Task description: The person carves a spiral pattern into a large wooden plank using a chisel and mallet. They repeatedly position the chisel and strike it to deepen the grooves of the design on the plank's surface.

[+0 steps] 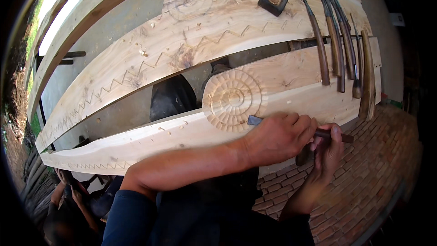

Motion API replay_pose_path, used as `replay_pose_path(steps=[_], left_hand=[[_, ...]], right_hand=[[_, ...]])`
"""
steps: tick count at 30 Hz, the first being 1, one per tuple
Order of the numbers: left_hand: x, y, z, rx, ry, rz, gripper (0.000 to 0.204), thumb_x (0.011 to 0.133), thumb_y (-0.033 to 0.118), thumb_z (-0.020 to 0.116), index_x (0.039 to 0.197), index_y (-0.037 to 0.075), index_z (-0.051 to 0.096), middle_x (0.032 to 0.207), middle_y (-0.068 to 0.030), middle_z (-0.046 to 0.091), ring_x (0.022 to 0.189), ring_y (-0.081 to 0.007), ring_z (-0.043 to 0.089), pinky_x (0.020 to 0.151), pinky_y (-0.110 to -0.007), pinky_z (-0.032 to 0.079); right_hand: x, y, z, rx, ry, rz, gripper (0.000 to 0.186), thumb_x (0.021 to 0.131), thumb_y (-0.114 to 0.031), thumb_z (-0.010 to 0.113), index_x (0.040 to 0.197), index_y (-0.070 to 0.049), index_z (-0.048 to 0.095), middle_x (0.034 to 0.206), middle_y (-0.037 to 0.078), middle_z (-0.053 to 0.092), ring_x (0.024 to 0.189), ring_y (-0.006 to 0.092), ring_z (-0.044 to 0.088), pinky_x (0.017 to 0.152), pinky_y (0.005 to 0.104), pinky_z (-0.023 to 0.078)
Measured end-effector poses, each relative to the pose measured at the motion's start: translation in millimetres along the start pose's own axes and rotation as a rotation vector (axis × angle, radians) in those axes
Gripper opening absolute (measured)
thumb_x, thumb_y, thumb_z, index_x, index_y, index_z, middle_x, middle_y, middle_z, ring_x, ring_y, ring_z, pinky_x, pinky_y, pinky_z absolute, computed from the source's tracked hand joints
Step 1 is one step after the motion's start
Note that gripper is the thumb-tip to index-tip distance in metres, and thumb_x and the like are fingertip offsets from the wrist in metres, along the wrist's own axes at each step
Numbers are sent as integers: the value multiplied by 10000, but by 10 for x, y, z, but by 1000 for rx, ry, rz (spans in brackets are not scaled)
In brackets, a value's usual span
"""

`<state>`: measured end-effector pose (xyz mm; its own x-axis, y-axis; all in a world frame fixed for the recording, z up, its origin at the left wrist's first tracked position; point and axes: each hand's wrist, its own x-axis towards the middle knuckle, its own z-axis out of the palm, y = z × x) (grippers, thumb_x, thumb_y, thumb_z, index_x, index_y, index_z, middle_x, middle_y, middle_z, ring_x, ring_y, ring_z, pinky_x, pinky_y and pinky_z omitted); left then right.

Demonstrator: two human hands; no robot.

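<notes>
My left hand (282, 136) is closed round a wood chisel (254, 120) near its blade, palm down. The blade tip lies at the lower right rim of a carved spiral rosette (234, 100) on the nearer pale plank (182, 132). My right hand (327, 148) is closed on the chisel's dark handle, whose end sticks out to the right. Between the hands and the floor shows a brown wooden end (302, 156); the rest of it is hidden. Most of the tool's shank is covered by my left hand.
Several carving tools (337, 41) lie across both planks at the right. A dark square box (273, 1) sits on the farther plank (214, 27), which bears a zigzag line and scattered chips. Another person's arms (73, 191) show lower left. Brick floor (355, 173) lies below right.
</notes>
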<state>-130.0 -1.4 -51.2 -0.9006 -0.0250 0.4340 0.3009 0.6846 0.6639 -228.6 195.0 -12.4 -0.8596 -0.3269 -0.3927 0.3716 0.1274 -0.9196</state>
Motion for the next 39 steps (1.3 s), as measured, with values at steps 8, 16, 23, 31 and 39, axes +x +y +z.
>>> replay_pose_path(steps=[8, 16, 23, 31, 39], left_hand=[[35, -31, 6, -35, 35, -28, 537, 823, 134, 721, 1324, -42, 641, 979, -62, 583, 843, -210, 652, 660, -339, 554], [65, -39, -13, -87, 43, -73, 441, 846, 133, 725, 1255, -5, 634, 945, -62, 569, 826, -219, 657, 646, -350, 554], [27, -31, -45, -94, 28, -134, 396, 863, 147, 730, 1225, 14, 640, 940, -62, 569, 817, -224, 660, 640, -361, 552], [46, -37, -14, -86, 76, -83, 396, 923, 220, 756, 1245, 15, 651, 935, -51, 551, 796, -211, 646, 622, -346, 540], [49, -23, -32, -125, 70, -123, 342, 944, 251, 768, 1190, 41, 657, 899, -47, 542, 756, -214, 640, 595, -356, 534]], right_hand=[[74, -28, 10, 6, -44, -17, 464, 1112, -372, 603, 1002, 72, 680, 749, 188, 692, 593, 247, 638, 571, 368, 546], [122, -119, 83, -17, -70, 10, 476, 1098, -378, 621, 996, 83, 682, 714, 212, 686, 581, 279, 659, 612, 408, 593], [189, -145, 158, -44, -81, 71, 452, 1092, -355, 626, 1002, 83, 692, 732, 230, 701, 577, 290, 669, 632, 424, 620], [145, -163, 53, -39, -89, -28, 440, 1084, -337, 643, 998, 89, 712, 744, 193, 703, 569, 253, 660, 561, 372, 566], [139, -137, 18, -29, -91, -17, 399, 1058, -302, 674, 981, 86, 727, 763, 163, 705, 574, 235, 659, 527, 337, 552]])
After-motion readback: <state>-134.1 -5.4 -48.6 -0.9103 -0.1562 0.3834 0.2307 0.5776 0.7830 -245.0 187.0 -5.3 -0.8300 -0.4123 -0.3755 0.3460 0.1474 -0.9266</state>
